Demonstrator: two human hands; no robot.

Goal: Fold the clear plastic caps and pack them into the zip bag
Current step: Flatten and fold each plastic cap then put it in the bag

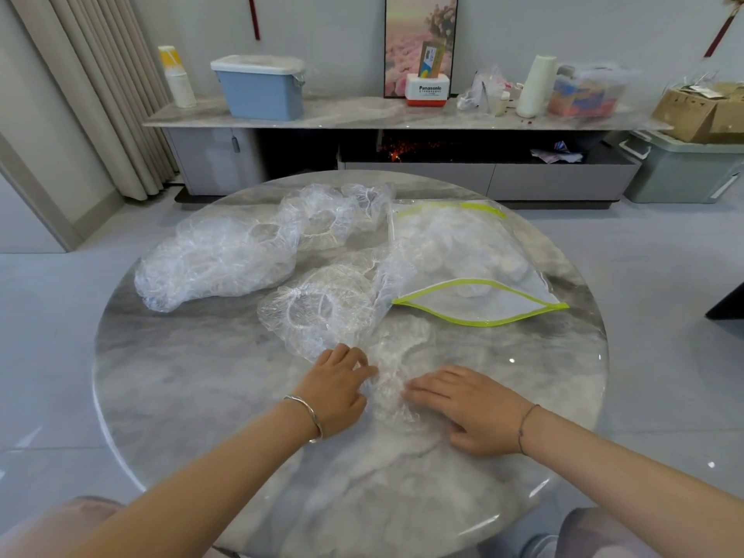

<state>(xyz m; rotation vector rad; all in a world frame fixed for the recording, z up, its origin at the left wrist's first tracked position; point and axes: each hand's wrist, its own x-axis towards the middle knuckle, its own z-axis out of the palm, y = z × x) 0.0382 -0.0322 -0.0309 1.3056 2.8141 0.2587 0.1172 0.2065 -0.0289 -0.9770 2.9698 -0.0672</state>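
Note:
A crumpled clear plastic cap [392, 380] lies flat on the round marble table [201, 396] between my hands. My left hand [336, 390] touches its left edge with fingers stretched out. My right hand [463, 406] lies flat, palm down, its fingertips on the cap's right edge. Another clear cap [322, 312] with an elastic rim sits just beyond. A loose heap of several more caps [237, 251] spreads over the table's left and back. The zip bag [475, 271] with a yellow-green mouth lies open at the right, with folded caps showing inside.
A low marble-topped sideboard [362, 114] runs along the far wall, carrying a blue lidded bin [261, 90], cups, a white box and plastic bags. A green storage crate [684, 171] with cardboard boxes stands at the right. Curtains hang at the left.

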